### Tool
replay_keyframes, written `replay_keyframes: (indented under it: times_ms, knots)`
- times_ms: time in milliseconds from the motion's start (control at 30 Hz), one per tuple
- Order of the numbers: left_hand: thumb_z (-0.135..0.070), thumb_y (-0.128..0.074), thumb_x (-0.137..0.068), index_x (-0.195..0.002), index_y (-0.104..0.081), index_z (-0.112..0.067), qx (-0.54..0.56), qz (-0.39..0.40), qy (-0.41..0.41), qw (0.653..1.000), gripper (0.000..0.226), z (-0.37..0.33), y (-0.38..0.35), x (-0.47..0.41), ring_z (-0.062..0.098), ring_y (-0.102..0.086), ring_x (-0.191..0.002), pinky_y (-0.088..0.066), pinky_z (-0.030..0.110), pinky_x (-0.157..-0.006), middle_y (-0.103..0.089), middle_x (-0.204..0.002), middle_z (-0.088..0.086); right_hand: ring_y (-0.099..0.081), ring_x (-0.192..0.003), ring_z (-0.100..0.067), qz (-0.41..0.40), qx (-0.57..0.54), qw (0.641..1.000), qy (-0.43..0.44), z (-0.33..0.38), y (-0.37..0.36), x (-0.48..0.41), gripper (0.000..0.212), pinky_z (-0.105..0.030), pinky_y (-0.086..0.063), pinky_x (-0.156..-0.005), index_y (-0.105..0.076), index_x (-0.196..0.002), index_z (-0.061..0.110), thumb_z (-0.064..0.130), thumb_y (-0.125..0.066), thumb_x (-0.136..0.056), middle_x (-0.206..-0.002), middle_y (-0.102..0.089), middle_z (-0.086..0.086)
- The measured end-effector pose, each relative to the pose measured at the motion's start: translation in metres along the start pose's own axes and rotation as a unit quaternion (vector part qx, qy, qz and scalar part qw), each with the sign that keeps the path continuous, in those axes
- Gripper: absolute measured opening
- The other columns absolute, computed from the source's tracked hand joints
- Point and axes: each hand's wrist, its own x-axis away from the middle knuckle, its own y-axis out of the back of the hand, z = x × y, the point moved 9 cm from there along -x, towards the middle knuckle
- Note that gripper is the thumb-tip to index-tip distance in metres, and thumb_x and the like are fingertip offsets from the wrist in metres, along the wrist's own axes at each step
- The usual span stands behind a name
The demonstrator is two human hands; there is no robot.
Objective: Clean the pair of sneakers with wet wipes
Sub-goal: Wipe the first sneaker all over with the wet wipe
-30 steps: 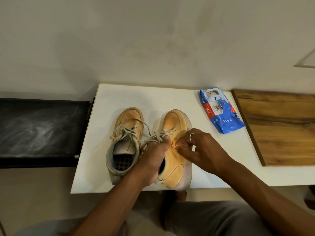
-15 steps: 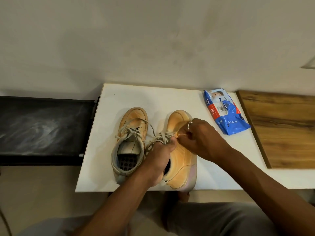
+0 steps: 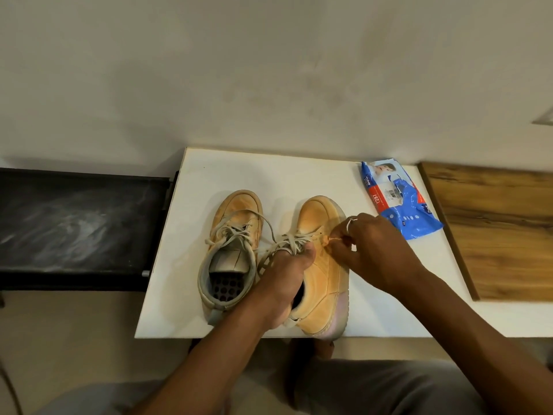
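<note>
Two tan sneakers stand side by side on a white table (image 3: 299, 172), toes pointing away from me. The left sneaker (image 3: 233, 235) lies untouched, its grey laces loose. My left hand (image 3: 284, 280) grips the right sneaker (image 3: 323, 280) at its tongue and collar, thumb on the laces. My right hand (image 3: 371, 250) pinches a small crumpled wet wipe (image 3: 330, 241), tinted orange, against the sneaker's outer side near the eyelets. A ring sits on one finger. The blue wet wipes pack (image 3: 398, 199) lies at the table's back right.
A wooden board (image 3: 496, 229) lies on the table's right part. A black bench-like surface (image 3: 74, 223) adjoins the table on the left. A pale wall rises behind. My knees in grey trousers are below the table's near edge.
My right hand has rubbed the wipe along the right sneaker's side, forward toward the toe and back a little. My left hand keeps the same grip. The view has drifted slightly left.
</note>
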Motion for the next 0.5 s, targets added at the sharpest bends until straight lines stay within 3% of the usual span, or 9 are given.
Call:
replay_keyframes:
  times_ms: [100,167,300,500]
  knots:
    - [-0.066,-0.06,-0.072,-0.12,-0.062,-0.025,-0.001,0.0,-0.005,1.0,0.064,-0.002,-0.001,0.001,0.022,-0.06,-0.114,-0.047,0.045,-0.099,-0.067,-0.119,-0.002,-0.056,-0.08,-0.011,-0.065,0.027,0.997,-0.015,-0.01,0.01,-0.005,0.036,-0.026,-0.048,-0.069,-0.072,-0.107,0.014,0.042,-0.055,-0.093,-0.093,-0.068,-0.003]
    - [-0.06,-0.061,-0.076,-0.12,-0.063,-0.024,-0.002,-0.001,-0.004,1.0,0.057,-0.003,0.0,0.002,0.022,-0.06,-0.114,-0.047,0.045,-0.1,-0.067,-0.118,-0.002,-0.056,-0.085,-0.013,-0.066,0.028,0.997,-0.013,-0.012,0.011,-0.011,0.034,-0.023,-0.044,-0.071,-0.071,-0.112,0.011,0.036,-0.056,-0.094,-0.098,-0.069,-0.005]
    - [-0.034,-0.063,-0.09,-0.119,-0.064,-0.018,0.006,0.005,0.004,1.0,0.033,-0.002,-0.002,0.004,0.022,-0.061,-0.112,-0.046,0.045,-0.102,-0.068,-0.116,0.0,-0.057,-0.093,-0.016,-0.051,0.029,0.998,0.005,-0.013,0.009,-0.027,0.035,-0.023,-0.042,-0.075,-0.069,-0.117,0.01,0.034,-0.053,-0.097,-0.104,-0.067,-0.008]
    - [-0.03,-0.065,-0.089,-0.114,-0.066,-0.017,0.011,-0.002,0.002,1.0,0.028,-0.001,-0.001,0.004,0.023,-0.063,-0.108,-0.047,0.046,-0.1,-0.07,-0.111,0.001,-0.057,-0.096,-0.018,-0.052,0.044,0.998,0.014,-0.016,0.01,-0.058,0.037,-0.031,-0.051,-0.083,-0.066,-0.12,0.011,0.034,-0.045,-0.101,-0.107,-0.066,-0.007]
